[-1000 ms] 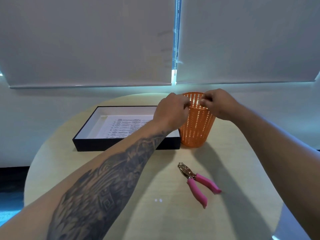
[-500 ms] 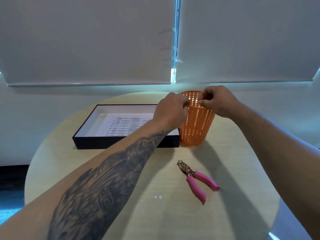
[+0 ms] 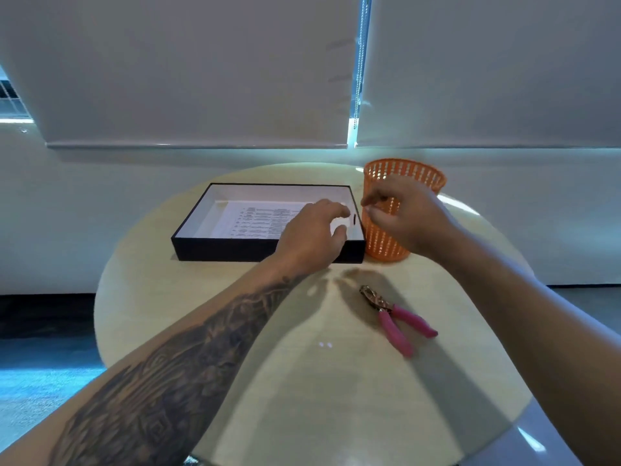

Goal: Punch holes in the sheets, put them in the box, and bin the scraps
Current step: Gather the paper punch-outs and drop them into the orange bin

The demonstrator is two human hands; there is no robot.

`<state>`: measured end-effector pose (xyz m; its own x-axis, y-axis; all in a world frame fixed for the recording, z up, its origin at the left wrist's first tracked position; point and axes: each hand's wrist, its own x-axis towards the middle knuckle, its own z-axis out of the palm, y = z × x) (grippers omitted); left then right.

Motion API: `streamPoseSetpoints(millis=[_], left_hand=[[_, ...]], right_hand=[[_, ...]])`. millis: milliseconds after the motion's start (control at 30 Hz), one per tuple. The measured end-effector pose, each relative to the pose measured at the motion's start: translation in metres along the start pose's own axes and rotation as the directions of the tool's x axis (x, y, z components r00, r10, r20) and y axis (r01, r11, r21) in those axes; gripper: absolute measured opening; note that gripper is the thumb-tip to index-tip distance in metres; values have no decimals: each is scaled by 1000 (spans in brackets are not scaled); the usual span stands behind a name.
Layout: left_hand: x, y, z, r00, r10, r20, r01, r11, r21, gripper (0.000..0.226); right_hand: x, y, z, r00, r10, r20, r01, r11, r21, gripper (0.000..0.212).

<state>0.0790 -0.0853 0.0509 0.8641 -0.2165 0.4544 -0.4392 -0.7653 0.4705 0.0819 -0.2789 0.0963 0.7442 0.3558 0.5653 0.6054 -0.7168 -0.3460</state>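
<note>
A black box (image 3: 262, 254) with a white inside stands on the round table and holds a printed sheet (image 3: 248, 223). To its right, touching its corner, stands an orange mesh bin (image 3: 405, 171). My left hand (image 3: 312, 237) hovers over the box's front right corner with loosely curled fingers and nothing in it. My right hand (image 3: 403, 216) is in front of the bin, below its rim, with fingers curled in and thumb close to the forefinger. No scrap shows between them. A hole punch with pink handles (image 3: 398, 319) lies on the table, nearer to me than the bin.
The pale wooden round table (image 3: 302, 391) has bare surface in front of the box and around the punch. Behind it are a white wall and lowered blinds (image 3: 201, 79). Dark floor lies to the left.
Both hands have come down and back from the bin's rim. The left now hangs over the box corner and the right sits in front of the bin. The view shifted left.
</note>
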Motion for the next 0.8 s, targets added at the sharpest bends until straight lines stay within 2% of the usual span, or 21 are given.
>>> streamPoseSetpoints(millis=[133, 233, 367, 567, 800], left_hand=[[-44, -26, 6, 992, -103, 71, 103, 995, 10, 25], [-75, -40, 18, 971, -188, 145, 185, 982, 38, 23], [-101, -48, 30, 987, -119, 109, 114, 992, 58, 23], [-102, -50, 31, 992, -88, 89, 84, 995, 49, 24], [-103, -49, 30, 992, -83, 99, 77, 995, 65, 24]], right_hand=[[-42, -29, 30, 991, 37, 130, -48, 996, 82, 11], [-74, -47, 51, 952, 56, 302, -94, 989, 113, 15], [-111, -58, 72, 892, 42, 449, -85, 993, 76, 22], [-129, -56, 76, 894, -21, 448, 24, 1000, 0, 35], [-139, -57, 83, 902, -56, 428, 102, 991, -84, 30]])
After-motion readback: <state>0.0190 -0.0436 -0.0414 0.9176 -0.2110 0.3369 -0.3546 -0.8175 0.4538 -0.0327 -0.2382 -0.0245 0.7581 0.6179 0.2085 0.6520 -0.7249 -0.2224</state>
